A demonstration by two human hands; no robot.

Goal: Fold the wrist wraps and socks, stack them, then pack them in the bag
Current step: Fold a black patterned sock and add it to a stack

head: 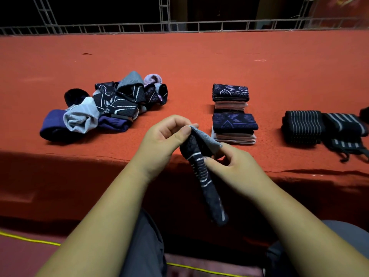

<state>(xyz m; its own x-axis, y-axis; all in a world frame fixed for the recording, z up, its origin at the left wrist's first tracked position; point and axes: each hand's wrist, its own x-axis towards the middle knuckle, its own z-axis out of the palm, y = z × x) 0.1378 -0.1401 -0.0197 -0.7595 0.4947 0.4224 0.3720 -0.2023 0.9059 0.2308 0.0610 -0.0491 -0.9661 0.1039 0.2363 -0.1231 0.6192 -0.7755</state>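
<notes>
Sock (pixel 205 186) between left hand (pixel 161 136), right hand (pixel 237 168); two stacks (pixel 230 96) (pixel 234 128), two wraps (pixel 302 126) (pixel 343 124).

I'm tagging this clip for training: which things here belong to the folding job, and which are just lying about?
Job:
- sock, gripped by left hand and right hand
- loose sock pile
- far folded stack
- near folded stack
- wrist wraps

Lying about:
- yellow cord
- railing

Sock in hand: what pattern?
Dark navy sock with pale stripes, grey cuff; head view.
</notes>
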